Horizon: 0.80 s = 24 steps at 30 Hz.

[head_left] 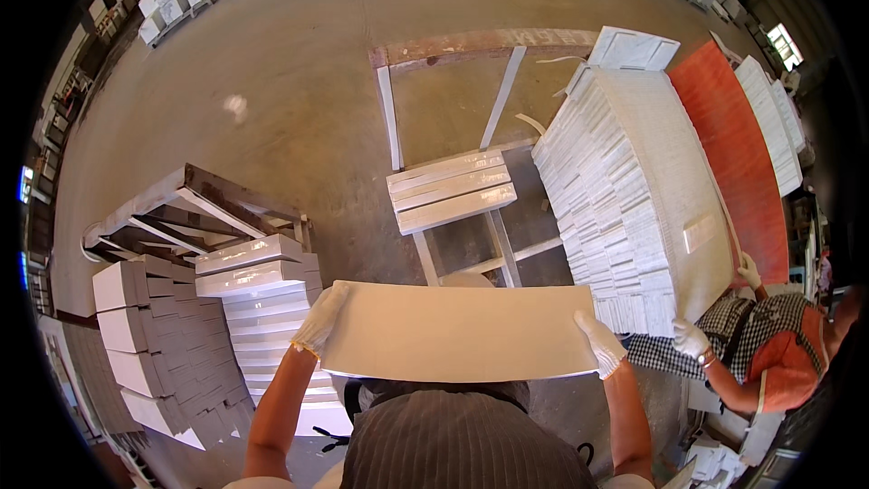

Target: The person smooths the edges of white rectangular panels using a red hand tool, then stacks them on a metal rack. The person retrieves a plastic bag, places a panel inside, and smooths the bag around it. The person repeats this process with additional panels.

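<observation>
A long, flat, pale carton is held level in front of my body. My left hand, in a white glove, grips its left end. My right hand, also gloved, is closed on its right end; the fingers under the carton are hidden. Beyond it, several long white cartons lie side by side on a low frame of metal bars. Left of my left hand stands a tall stack of white cartons.
More stacked cartons stand at far left beside a metal rack. On the right is a big stack of white-grey stone tiles, with a red board behind. A co-worker in white gloves stands at its near end.
</observation>
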Tool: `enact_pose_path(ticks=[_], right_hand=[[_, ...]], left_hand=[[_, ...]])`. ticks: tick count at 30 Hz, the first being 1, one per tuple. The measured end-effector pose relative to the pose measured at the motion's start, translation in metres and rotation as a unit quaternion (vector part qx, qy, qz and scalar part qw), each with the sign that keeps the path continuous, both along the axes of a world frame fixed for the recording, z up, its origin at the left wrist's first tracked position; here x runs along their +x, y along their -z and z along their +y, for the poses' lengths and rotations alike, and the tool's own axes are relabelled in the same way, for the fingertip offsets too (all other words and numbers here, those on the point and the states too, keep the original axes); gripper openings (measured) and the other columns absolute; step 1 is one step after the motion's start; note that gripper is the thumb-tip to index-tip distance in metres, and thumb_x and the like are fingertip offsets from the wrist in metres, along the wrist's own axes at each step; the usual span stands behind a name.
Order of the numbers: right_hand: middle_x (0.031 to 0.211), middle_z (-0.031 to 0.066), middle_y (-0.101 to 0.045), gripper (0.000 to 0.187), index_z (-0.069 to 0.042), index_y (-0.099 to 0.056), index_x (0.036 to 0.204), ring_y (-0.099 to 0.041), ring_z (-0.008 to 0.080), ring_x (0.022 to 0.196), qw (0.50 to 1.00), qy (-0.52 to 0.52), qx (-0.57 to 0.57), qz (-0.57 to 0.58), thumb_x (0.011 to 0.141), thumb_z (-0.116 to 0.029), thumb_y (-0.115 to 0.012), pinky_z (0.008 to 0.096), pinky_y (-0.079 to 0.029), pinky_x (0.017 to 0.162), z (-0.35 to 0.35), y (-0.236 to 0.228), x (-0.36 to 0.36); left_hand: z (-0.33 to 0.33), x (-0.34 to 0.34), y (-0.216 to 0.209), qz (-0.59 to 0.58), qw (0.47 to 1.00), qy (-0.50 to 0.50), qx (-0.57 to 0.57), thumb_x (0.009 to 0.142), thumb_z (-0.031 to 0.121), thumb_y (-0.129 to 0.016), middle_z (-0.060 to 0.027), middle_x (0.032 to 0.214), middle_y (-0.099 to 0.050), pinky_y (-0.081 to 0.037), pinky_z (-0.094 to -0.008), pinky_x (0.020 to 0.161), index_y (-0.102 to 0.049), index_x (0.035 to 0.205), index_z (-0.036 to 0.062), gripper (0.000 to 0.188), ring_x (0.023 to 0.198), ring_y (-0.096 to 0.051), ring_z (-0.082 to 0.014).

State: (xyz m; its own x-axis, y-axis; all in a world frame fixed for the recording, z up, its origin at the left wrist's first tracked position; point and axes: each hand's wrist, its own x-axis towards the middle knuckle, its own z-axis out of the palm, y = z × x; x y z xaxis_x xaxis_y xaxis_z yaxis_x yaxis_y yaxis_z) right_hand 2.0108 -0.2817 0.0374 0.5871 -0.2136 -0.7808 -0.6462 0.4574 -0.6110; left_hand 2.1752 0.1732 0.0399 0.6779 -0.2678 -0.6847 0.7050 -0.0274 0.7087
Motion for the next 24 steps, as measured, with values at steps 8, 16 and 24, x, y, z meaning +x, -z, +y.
enact_pose_path(ticks=[8,16,24], right_hand=[[0.120,0.0090,-0.064,0.047,0.001,-0.056,0.131,-0.064,0.0178,0.102,0.993,-0.101,0.002,0.063,0.097,-0.031,-0.061,0.0309,-0.053,0.086,-0.117,0.051,0.098],[0.112,0.0109,-0.066,0.037,-0.002,-0.060,0.125,-0.066,0.0181,0.096,0.984,-0.125,-0.059,0.110,0.093,-0.021,-0.065,0.0336,-0.056,0.079,-0.157,0.070,0.189],[0.118,0.0117,-0.067,0.052,0.004,-0.059,0.128,-0.064,0.0189,0.105,0.976,-0.148,0.014,0.161,0.098,-0.039,-0.056,0.0326,-0.050,0.090,-0.181,0.243,0.206]], left_hand=[[-0.075,0.040,0.040,0.073,0.996,-0.034,0.022,0.102,0.051,-0.044,-0.0100,0.110,-0.067,-0.056,-0.0315,0.082,-0.059,0.123,0.0000,0.057,0.095,-0.067,-0.0168],[-0.120,0.045,0.134,0.151,0.977,-0.145,-0.028,0.101,0.053,-0.045,-0.0082,0.110,-0.068,-0.057,-0.0330,0.082,-0.061,0.122,0.0000,0.059,0.095,-0.068,-0.0182],[-0.129,0.085,0.271,0.202,0.974,-0.105,0.017,0.101,0.062,-0.034,-0.0127,0.122,-0.065,-0.054,-0.0360,0.092,-0.057,0.131,0.0013,0.071,0.107,-0.065,-0.0232]])
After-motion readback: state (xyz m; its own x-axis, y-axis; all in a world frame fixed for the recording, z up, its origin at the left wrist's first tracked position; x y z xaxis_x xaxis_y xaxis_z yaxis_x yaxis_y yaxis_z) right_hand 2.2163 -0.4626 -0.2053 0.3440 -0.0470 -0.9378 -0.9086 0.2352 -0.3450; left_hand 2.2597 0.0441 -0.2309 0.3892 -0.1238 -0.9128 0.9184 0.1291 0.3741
